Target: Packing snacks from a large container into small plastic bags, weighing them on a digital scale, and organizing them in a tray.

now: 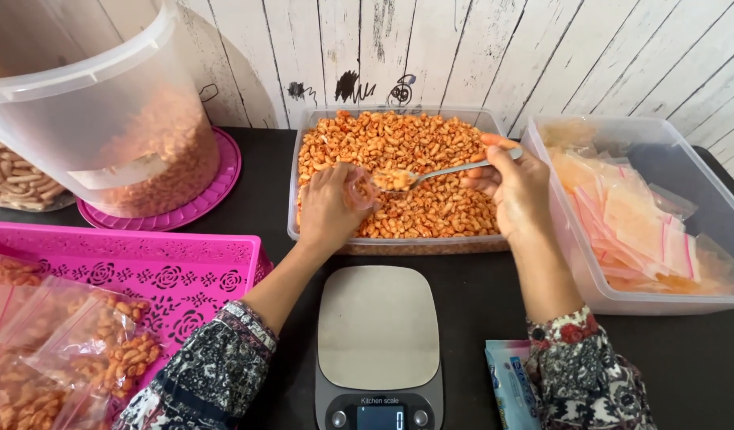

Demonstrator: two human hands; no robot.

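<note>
Setting: we see a black table (478, 318) set against a wall of whitewashed planks (542, 56).
Middle tub: a clear rectangular container (399, 239) at the far centre of the table is filled with orange-coated curled snacks (414, 151).
Left hand: our left hand (328, 209) is over the near part of that tub, fingers curled shut around a small clear bag (361, 191) whose mouth faces the spoon.
Right hand: our right hand (516, 187) pinches the handle of a metal spoon (438, 173), fingers closed on it; the spoon bowl carries a heap of snacks and sits right at the bag's opening.
Scale: a grey kitchen scale (378, 334) lies just in front of the tub, between our forearms, with nothing on its plate.
Right tub: a second clear container (622, 299) holds flat clear bags with pink strips (638, 231).
Left side: a pink perforated basket (152, 263) holds filled bags (104, 342); behind it a big translucent bucket (104, 119) of snacks stands on a pink lid (215, 187).
Near edge: a small blue packet (510, 382) lies beside our right sleeve.
</note>
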